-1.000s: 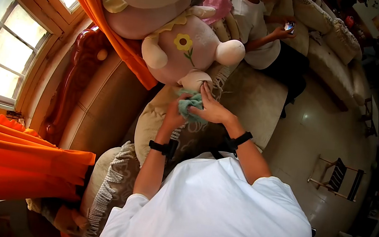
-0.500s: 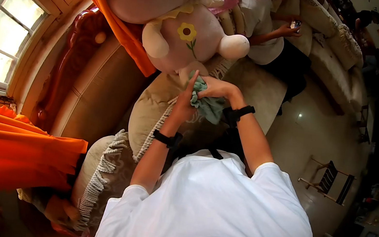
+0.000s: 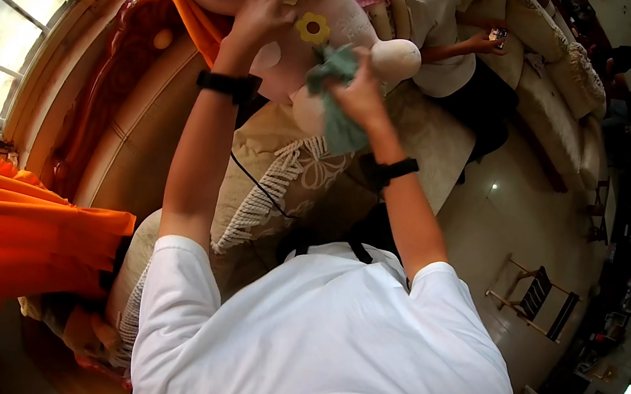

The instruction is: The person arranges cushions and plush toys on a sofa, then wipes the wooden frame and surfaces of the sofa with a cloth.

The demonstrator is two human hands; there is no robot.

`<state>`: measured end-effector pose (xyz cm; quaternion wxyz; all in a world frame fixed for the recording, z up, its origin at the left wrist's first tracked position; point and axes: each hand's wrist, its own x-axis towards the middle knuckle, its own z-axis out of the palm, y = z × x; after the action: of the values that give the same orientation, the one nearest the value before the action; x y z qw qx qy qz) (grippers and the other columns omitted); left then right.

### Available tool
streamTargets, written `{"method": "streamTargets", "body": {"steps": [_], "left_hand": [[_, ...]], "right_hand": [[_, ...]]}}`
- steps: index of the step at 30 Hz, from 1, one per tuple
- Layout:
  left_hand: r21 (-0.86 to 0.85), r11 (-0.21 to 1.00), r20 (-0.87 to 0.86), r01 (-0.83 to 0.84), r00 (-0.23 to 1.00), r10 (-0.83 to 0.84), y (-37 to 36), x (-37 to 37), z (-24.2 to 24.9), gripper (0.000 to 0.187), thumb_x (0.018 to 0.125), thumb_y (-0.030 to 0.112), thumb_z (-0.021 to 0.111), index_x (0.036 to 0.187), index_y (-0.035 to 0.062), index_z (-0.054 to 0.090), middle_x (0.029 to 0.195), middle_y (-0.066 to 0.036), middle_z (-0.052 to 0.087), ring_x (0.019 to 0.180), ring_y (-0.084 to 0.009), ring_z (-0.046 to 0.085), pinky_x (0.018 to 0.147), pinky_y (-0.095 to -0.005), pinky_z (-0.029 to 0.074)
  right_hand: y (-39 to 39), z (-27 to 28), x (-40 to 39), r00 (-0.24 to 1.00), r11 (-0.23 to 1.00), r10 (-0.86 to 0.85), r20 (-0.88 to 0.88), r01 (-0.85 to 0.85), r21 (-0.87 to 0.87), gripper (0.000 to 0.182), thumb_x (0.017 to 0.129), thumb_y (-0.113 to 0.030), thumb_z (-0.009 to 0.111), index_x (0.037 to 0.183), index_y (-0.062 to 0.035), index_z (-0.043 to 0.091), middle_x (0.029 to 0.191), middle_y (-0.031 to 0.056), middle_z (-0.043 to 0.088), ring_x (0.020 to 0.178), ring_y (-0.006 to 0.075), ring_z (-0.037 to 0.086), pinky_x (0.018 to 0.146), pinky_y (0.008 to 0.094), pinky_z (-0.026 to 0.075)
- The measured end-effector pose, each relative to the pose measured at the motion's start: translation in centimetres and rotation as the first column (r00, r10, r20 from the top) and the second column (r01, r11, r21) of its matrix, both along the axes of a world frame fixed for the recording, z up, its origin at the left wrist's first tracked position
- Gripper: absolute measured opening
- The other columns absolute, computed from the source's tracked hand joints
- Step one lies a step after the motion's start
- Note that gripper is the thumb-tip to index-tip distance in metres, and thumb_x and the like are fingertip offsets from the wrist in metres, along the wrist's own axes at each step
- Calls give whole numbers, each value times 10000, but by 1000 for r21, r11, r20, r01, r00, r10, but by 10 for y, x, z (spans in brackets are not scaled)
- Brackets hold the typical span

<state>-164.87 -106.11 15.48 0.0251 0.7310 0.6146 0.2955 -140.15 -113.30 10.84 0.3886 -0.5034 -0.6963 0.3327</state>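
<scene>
A large pale pink plush toy with a yellow sunflower on its belly leans on the sofa ahead of me. My left hand is at its upper body, just under the head, with bent fingers gripping the soft fabric. A crumpled grey-green cloth hangs from my right hand, whose fingers are closed around it. The cloth lies against the toy's lower belly and partly covers it, close to the toy's white paw. Black bands circle both my wrists.
Beige cushions with white fringe lie on the sofa before me. Another person sits beyond the toy, holding a phone. Orange curtains hang at left by the window. A small folding stool stands on the tiled floor at right.
My hands have parted: the left has moved up and left onto the toy, while the right carries the cloth up against its belly. The toy has shifted upward in view.
</scene>
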Motion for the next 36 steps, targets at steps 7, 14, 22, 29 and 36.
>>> {"method": "streamTargets", "body": {"steps": [7, 14, 22, 29, 36], "left_hand": [[-278, 961, -566, -2, 809, -162, 18, 5, -45, 517, 754, 361, 686, 1143, 50, 548, 1146, -248, 578, 1027, -427, 574, 852, -492, 477], [-361, 931, -206, -56, 978, -21, -16, 22, -2, 871, 637, 537, 808, 1230, -25, 505, 1210, -217, 600, 1199, -341, 518, 898, -388, 473], [-431, 901, -97, 57, 989, -109, 0, 10, -30, 818, 611, 391, 828, 1254, 0, 506, 1234, -232, 596, 1199, -345, 544, 975, -384, 442], [-399, 914, -83, -71, 996, 41, 23, 10, -95, 593, 773, 250, 653, 1296, 42, 466, 1263, -251, 566, 1196, -387, 530, 962, -419, 449], [-322, 935, -169, -150, 981, 99, 8, 19, -93, 757, 737, 277, 721, 1373, 66, 370, 1269, -251, 544, 1149, -393, 555, 886, -467, 498]], "right_hand": [[-65, -96, 18, 910, 976, 217, 354, -197, -92, 587, 786, -170, 695, 1329, -94, 483, 1260, 217, 569, 1124, 413, 568, 903, 458, 491], [-46, -23, -6, 804, 941, 313, 505, -334, -52, 506, 771, -145, 633, 1264, -121, 521, 1073, 208, 632, 928, 440, 616, 785, 504, 516], [37, 12, -32, 978, 899, -127, 162, 45, 436, 520, 742, -120, 663, 1238, -170, 519, 1042, 168, 566, 911, 428, 586, 754, 513, 510], [34, -19, -53, 840, 911, -152, 521, -86, 404, 675, 699, -120, 748, 1315, -234, 498, 1285, 174, 425, 1127, 435, 459, 898, 531, 449], [9, -54, -15, 890, 965, 2, 456, -122, 233, 685, 725, -145, 747, 1356, -221, 494, 1298, 186, 467, 1176, 441, 472, 927, 513, 464]]}}
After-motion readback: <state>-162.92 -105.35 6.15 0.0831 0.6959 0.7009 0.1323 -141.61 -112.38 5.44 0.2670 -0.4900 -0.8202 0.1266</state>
